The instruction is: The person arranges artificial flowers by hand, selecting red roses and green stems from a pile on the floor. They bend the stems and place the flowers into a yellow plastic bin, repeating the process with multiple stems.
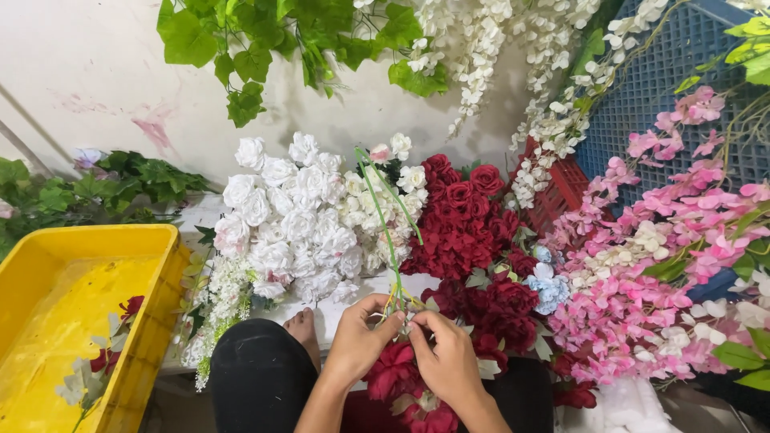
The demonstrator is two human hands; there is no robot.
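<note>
My left hand (358, 341) and my right hand (447, 358) meet at the bottom centre, both pinching the lower ends of thin green stems (383, 218) that rise up toward the white flowers. Beneath my hands lies a bunch of dark red artificial flowers (393, 370) on my lap. A heap of white artificial roses (293, 216) lies just beyond my hands, and a mound of dark red roses (465, 220) is to its right. My knee in black cloth (257, 373) shows at the lower left.
A yellow plastic crate (152, 321) stands at the left with a few flower pieces inside. Pink blossom sprays (674, 265) fill the right. A red crate (561, 192) and a blue crate (682, 56) are behind them. White hanging blossoms (481, 40) and green leaves (241, 48) hang overhead.
</note>
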